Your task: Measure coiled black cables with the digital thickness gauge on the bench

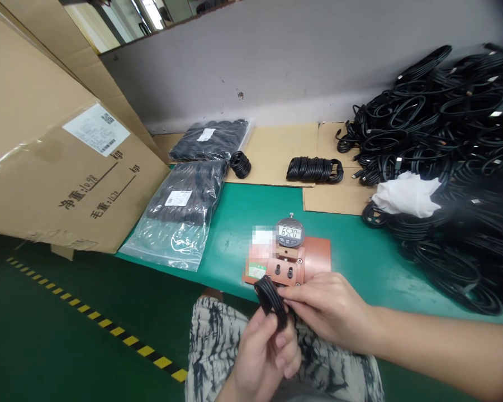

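Observation:
My left hand (268, 352) is closed around a coiled black cable (270, 298), held upright at the table's front edge. Fingers pinched, my right hand (329, 307) meets the coil from the right and grips what looks like the cable's end, mostly hidden by the fingertips. Just beyond both hands stands an orange-brown measuring fixture (316, 257). On top of it, a digital dial gauge (290, 231) reads about 6520; I cannot make out a decimal point. The coil's top overlaps the fixture's front edge in view, and whether they touch I cannot tell.
Two clear bags of coiled cables, a front bag (176, 204) and a back bag (209, 139), lie left. Behind are a small coil (240, 164) and a row of coils (314, 170) on cardboard. A cable heap (444, 134), white cloth (408, 195) and carton (46, 134) flank the table.

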Tool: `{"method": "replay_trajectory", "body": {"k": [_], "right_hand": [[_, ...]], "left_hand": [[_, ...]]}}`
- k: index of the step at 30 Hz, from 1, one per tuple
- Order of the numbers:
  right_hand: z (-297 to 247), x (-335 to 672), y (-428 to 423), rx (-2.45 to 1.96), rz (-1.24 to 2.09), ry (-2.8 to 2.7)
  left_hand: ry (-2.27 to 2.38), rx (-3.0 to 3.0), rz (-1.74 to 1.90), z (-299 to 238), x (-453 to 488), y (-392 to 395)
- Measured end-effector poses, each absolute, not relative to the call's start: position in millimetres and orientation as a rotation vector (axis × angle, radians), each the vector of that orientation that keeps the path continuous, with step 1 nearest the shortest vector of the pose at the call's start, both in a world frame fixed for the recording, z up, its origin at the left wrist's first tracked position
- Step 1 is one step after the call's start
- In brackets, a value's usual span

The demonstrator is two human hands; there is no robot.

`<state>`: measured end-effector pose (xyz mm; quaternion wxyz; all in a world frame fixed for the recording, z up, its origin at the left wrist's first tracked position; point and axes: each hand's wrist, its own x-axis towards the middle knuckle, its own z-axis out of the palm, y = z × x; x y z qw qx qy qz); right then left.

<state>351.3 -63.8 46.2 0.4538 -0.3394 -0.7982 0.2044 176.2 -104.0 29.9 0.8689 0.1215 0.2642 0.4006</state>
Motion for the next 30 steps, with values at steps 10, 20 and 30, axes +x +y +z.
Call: {"method": "replay_trajectory", "body": {"k": [10,20,30], "right_hand": [[47.3,351.4,-64.2,-0.837,0.499,-1.973],[47.7,351.1,-64.0,-0.835,0.518,-1.971],[48.2,351.3,-65.5,-0.833,0.526,-1.966]], "left_hand": [[0.574,0.237,0.834,30.0,177.3,-103.8],[0.574,0.242,0.835,31.1,176.8,-103.6],[0.585,0.24,0.837,32.6,177.9,-104.0]]}}
